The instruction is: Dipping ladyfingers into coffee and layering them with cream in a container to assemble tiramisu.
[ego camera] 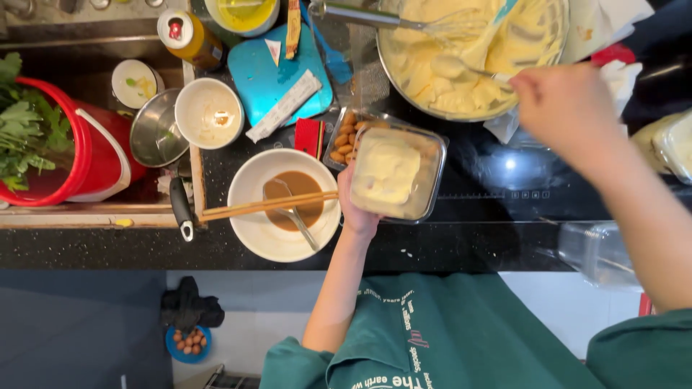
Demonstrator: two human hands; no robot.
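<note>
My left hand (353, 205) holds a clear rectangular container (396, 173) half filled with pale cream, lifted over the dark counter. Beneath it lies a second clear tray of brown finger biscuits (344, 137). My right hand (566, 108) grips a spoon (461, 67) whose bowl is loaded with cream, dipped into a big metal mixing bowl (468, 50) of yellow cream. A whisk (404, 21) rests in that bowl too.
A white bowl of brown liquid (285, 205) with a spoon and wooden chopsticks across it sits left of my hand. Further left: an empty white bowl (209, 112), a small steel pan (155, 133), a red bucket of greens (50, 144), a teal board (277, 72).
</note>
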